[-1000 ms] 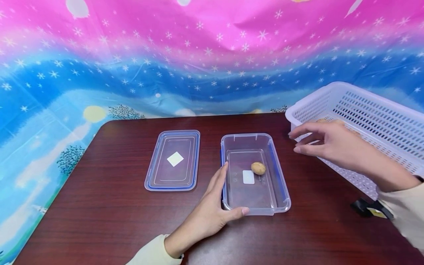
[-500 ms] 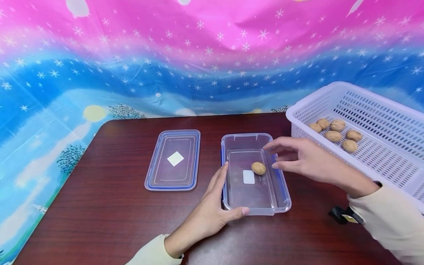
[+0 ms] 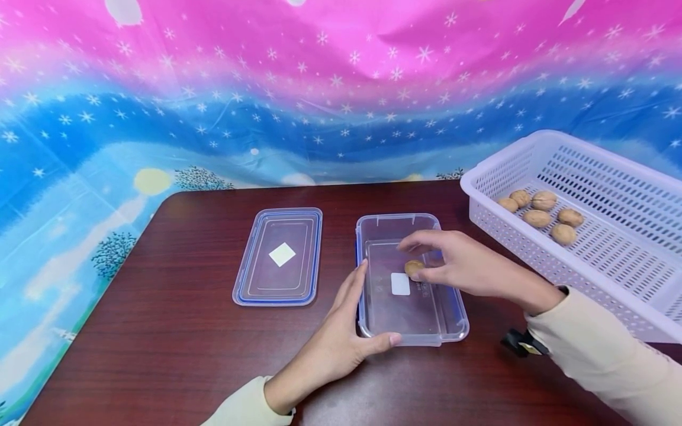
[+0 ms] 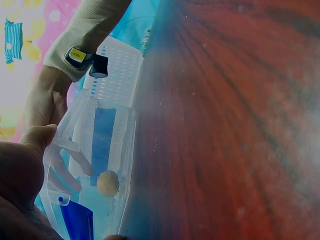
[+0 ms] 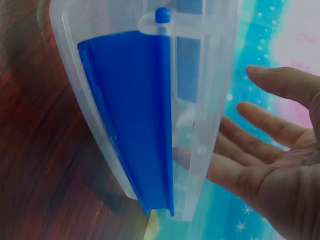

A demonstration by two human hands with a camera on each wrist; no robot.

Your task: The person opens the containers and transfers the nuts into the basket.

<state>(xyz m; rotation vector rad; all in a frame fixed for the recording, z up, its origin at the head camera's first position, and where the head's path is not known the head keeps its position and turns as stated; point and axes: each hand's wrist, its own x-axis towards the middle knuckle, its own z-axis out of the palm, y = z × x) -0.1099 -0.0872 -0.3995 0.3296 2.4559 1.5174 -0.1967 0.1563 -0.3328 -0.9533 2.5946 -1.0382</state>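
A clear plastic food container [image 3: 405, 316] with blue side clips stands lidless on the table. My left hand [image 3: 341, 331] holds its near left corner, fingers along the left wall and thumb on the near rim. One walnut [image 3: 412, 270] lies on the container's floor beside a white square label [image 3: 401, 284]. My right hand [image 3: 458, 260] reaches over the right wall into the container, its thumb in front of part of the walnut. In the right wrist view, the fingers of the right hand [image 5: 280, 145] are spread, with a gap between thumb and fingers.
The blue-sealed lid [image 3: 279, 257], bearing a pale square label, lies flat left of the container. A white perforated basket [image 3: 613, 254] stands to the right, with several walnuts [image 3: 538, 219] at its left end. A patterned cloth [image 3: 298, 89] hangs behind the table.
From over the basket, my right hand has moved left and down into the container, uncovering the walnuts in the basket. My left hand, container and lid stay put.
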